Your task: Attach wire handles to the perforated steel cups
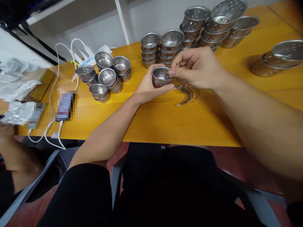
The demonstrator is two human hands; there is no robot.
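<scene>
Cup (161,78) in the left hand (147,85) is silvery, round and perforated.

The surface (146,126) is brightly lit and streaked with soft glare; the black clothing (165,183) is underexposed, and the phone (65,106) is pixelated.

A perforated metal cup (161,82) sits mouth-up in the left hand (147,84), near loosely bundled curved wires (188,95).

Phone (65,106), white cables (61,125), crumpled plastic bags (16,86)
</scene>
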